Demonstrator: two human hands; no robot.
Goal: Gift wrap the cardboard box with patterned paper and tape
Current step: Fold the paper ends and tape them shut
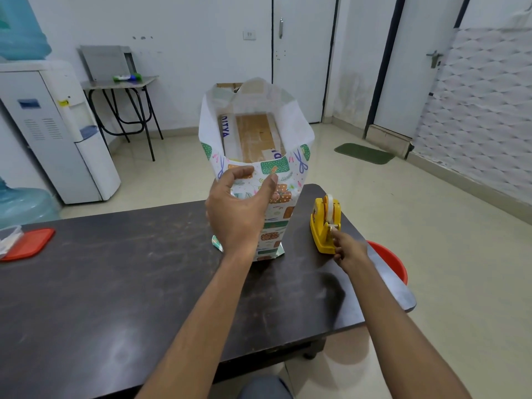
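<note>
White walls, pale floor. Water cooler at nine o'clock, small table at eleven, green mat at two.

The dark table carries four items. The cardboard box, sleeved in patterned paper, stands upright near the far edge. A yellow tape dispenser loaded with tape sits just right of it. A red lid and a clear container lie at the left end.
</note>
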